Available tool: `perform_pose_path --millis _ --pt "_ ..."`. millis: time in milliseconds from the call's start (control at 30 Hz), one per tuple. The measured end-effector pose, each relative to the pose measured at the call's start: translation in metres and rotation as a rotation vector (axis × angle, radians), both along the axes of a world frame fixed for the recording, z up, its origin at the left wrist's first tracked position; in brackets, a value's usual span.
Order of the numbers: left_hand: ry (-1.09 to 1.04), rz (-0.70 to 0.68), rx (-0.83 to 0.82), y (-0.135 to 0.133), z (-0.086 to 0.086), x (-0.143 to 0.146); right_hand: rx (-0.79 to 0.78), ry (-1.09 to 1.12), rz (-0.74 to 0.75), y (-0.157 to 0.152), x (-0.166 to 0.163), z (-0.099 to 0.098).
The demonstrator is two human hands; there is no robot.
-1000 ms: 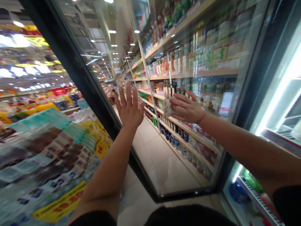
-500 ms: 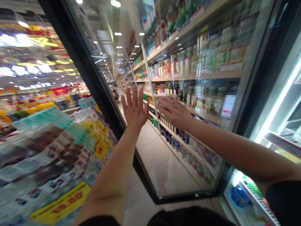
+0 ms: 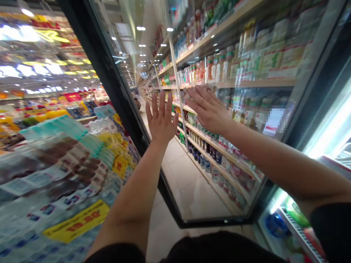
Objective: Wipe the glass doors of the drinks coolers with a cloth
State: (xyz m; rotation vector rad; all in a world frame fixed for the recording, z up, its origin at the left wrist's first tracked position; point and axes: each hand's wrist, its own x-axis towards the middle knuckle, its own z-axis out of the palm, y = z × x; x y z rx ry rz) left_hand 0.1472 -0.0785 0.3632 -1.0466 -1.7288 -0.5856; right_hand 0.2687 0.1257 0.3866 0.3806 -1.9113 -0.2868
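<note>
My left hand [image 3: 162, 118] lies flat against the glass door [image 3: 192, 204], fingers spread and pointing up, with nothing in it. To its right and slightly higher, my right hand [image 3: 211, 109] presses on the same glass with its fingers stretched toward the upper left. A pale cloth [image 3: 213, 88] shows only at its edges behind those fingers; the palm hides most of it. The dark door frame [image 3: 109, 87] slants down left of both hands, and the door stands swung out from a lit cooler.
Packs of bottled drinks [image 3: 49, 175] with a yellow price sign [image 3: 78, 221] are stacked at left. Shelves of bottles [image 3: 219, 69] show in the glass. At right is the lit cooler with a slatted shelf [image 3: 298, 232]. A phone-like bright screen reflection [image 3: 274, 120] appears on the glass.
My right hand has slid up the glass, carrying the cloth with it. My left hand stays flat on the door. The view has shifted slightly.
</note>
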Motion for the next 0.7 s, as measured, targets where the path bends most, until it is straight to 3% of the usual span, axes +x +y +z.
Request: perform_pose_path --millis 100,233,300,400,467,600,700 --pt "-0.021 0.000 -0.002 0.000 0.000 0.001 0.020 -0.028 -0.071 0.013 0.009 0.014" --pt "0.000 -0.016 0.016 0.000 0.000 0.001 -0.243 0.115 -0.159 0.032 0.020 0.033" --pt "0.003 -0.025 0.017 0.000 0.000 0.000 -0.263 0.112 -0.163 0.031 0.023 0.023" --pt "0.017 -0.022 0.011 0.000 -0.001 -0.001 -0.099 -0.046 -0.127 0.025 0.027 0.001" --pt "0.044 -0.008 0.014 0.000 -0.001 -0.002 -0.019 -0.131 -0.123 0.026 0.033 -0.002" --pt "0.077 0.024 0.022 0.000 -0.002 -0.004 -0.219 0.062 -0.214 0.043 0.046 0.014" --pt "0.075 0.035 0.017 -0.001 -0.001 -0.002 -0.330 0.188 -0.219 0.051 0.048 0.004"
